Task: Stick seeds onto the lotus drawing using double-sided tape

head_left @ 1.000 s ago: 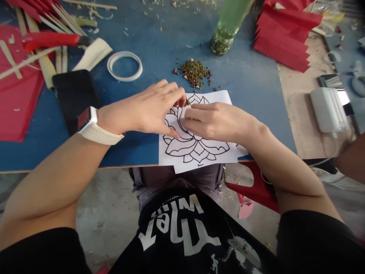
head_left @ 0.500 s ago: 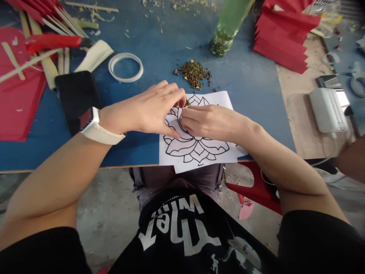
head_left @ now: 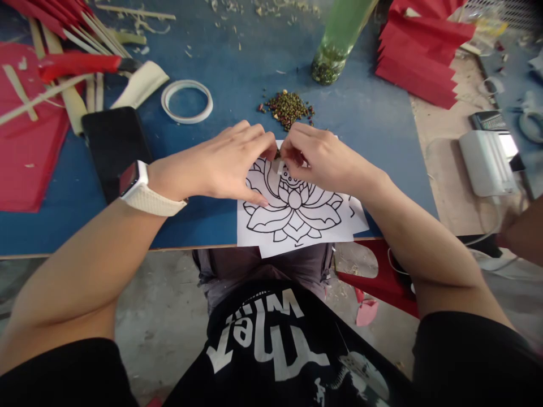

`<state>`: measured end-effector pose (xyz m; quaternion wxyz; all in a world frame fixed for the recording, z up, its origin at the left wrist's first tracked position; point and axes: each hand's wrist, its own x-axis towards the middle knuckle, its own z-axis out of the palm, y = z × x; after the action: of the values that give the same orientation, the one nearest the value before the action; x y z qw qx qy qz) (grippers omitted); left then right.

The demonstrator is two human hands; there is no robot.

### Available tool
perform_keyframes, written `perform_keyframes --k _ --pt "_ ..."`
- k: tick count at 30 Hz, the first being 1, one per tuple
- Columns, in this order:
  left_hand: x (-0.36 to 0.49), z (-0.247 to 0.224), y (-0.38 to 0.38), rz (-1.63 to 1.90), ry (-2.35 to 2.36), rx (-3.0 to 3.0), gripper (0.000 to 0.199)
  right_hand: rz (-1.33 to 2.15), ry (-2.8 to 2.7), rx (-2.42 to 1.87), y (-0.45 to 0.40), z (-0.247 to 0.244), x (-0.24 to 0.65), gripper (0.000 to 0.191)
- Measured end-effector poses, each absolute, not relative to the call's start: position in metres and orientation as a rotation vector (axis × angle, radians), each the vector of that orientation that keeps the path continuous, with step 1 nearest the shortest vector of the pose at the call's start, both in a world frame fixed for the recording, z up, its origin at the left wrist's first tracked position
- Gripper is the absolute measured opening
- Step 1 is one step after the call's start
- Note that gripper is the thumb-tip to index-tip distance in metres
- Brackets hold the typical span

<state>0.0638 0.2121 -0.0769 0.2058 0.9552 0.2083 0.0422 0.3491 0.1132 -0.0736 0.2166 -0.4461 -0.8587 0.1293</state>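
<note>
Two overlapping white sheets lie at the table's front edge, the upper one a line drawing of a lotus flower (head_left: pixel 294 200). My left hand (head_left: pixel 223 161) rests on the drawing's left side, thumb spread away from the bent fingers. Close by its fingertips, my right hand (head_left: pixel 324 155) is closed in a pinch over the upper petals. A small pale scrap (head_left: pixel 280 168) shows below the right fingertips; whether they grip it I cannot tell. Between the hands a few dark grains are partly visible. Just beyond lies a pile of green and reddish beans (head_left: pixel 289 108).
A roll of white tape (head_left: pixel 186 102), a black phone (head_left: pixel 116 141) and a red-handled knife (head_left: pixel 80 65) lie left, among wood strips. A green bottle (head_left: pixel 339 45) holding beans stands behind. Red folded paper (head_left: pixel 418 59) and a white charger (head_left: pixel 487 164) are right.
My right hand has moved away from me and slightly right, from the flower's middle to its top, uncovering the centre of the drawing. My left hand stays in place.
</note>
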Motion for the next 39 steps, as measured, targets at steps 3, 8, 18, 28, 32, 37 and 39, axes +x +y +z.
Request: perform_keyframes --k 3,8,18,28,32,37,39 --pt "0.065 -0.064 0.206 0.044 0.584 2.701 0.082 0.410 -2.155 -1.312 0.115 -0.068 0.350 0.018" --pt "0.067 -0.048 0.198 -0.020 0.584 2.724 0.078 0.822 -1.980 -1.045 0.110 -0.040 0.364 0.012" --pt "0.064 -0.069 0.210 0.089 0.593 2.591 0.089 2.375 -2.218 -0.456 0.101 -0.018 0.362 0.046" --pt "0.065 -0.063 0.208 0.082 0.617 2.598 0.090 1.798 -2.111 -0.511 0.108 -0.022 0.375 0.056" --pt "0.068 -0.054 0.203 0.024 0.624 2.621 0.085 1.331 -1.991 -0.823 0.110 -0.030 0.372 0.045" --pt "0.067 -0.056 0.204 0.062 0.604 2.638 0.086 0.468 -2.042 -1.394 0.123 -0.063 0.379 0.020" --pt "0.065 -0.056 0.205 0.066 0.581 2.628 0.083 0.189 -2.107 -1.476 0.131 -0.078 0.385 0.020"
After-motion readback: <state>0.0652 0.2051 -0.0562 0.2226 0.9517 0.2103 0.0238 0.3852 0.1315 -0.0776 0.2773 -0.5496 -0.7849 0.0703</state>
